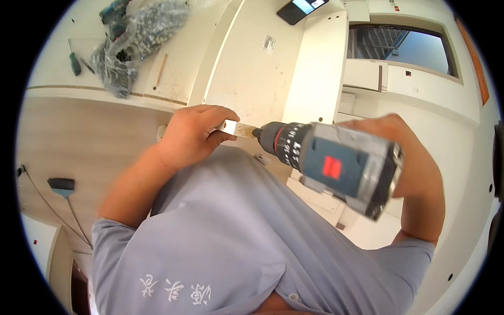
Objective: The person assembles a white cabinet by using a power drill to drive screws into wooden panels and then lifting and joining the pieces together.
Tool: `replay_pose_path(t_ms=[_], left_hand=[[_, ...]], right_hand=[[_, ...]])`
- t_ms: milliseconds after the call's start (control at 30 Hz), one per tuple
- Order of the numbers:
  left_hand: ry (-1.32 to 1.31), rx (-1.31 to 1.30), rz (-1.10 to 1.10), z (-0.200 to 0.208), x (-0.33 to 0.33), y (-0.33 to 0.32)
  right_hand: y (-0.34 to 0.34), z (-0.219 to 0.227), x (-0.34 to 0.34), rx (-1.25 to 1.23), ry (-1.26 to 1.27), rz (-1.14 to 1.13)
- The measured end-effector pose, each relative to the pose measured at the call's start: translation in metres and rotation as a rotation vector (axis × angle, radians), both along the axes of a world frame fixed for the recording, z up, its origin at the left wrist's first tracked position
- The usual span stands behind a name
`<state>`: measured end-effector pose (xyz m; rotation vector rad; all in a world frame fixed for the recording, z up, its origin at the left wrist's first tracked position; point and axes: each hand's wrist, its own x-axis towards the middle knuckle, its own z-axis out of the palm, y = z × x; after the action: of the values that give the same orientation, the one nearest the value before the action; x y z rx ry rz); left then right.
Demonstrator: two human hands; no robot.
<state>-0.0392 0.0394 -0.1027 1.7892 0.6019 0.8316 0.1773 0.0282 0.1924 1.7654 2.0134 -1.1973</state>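
cordless drill [341, 163] looms biggest, grey-and-blue body right under the cam, nose aimed left, w/ the person's right hand [379, 132] at its far side, apparently wrapped round the grip; most of those fingers are hidden, so exact hold can't be read. at the nose, the small white piece [228, 126]: held up in front of the shirt [210, 210], pinched btwn thumb and fingers of the left hand [194, 128], end poking out. drill tip's at or just beside it; contact? can't tell.

progress check: one dark spot on the white end, prob a hole or screw head, so some work's done there, by the look of it. drilling or driving right now? no way to say from a still. piece is in hand, not fixed to anything visible, so fitting looks undone.

further out: pale panel [247, 73] w/ crumbs & dust, upright board [316, 68] w/ dark round spots, prob holes already made. phone [300, 10] up top. upper left, plastic bag [152, 34] packed w/ small bits, prob unused fittings, plus screwdriver [74, 64] and a thin stick [162, 70], maybe a pencil. broom [62, 185] far left, no hand near.
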Motion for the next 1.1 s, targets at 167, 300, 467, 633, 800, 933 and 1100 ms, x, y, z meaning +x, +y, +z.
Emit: replay_pose_path(t_ms=[167,300,467,633,800,933,1100], left_hand=[[-0.221,0.169,0.015,0.064,0.001,0.008],[-0.094,0.29,-0.018,0.082,0.012,0.011],[0.056,0.116,-0.07,0.096,0.01,0.008],[0.08,0.122,-0.068,0.093,0.015,0.002],[0.017,0.226,-0.069,0.091,0.015,0.007],[-0.202,0.464,-0.038,0.106,0.013,0.019],[-0.41,0.185,-0.188,0.129,0.01,0.002]], right_hand=[[-0.004,0.005,0.002,0.031,-0.065,0.054],[-0.01,0.01,0.0,0.107,-0.08,0.087],[-0.013,0.022,0.002,0.11,-0.054,0.074],[-0.023,0.035,0.006,0.126,-0.095,0.019],[-0.044,0.029,0.017,0.155,-0.046,-0.069],[-0.082,0.027,0.03,0.21,0.284,-0.243],[-0.161,-0.023,0.049,0.378,0.537,-0.376]])
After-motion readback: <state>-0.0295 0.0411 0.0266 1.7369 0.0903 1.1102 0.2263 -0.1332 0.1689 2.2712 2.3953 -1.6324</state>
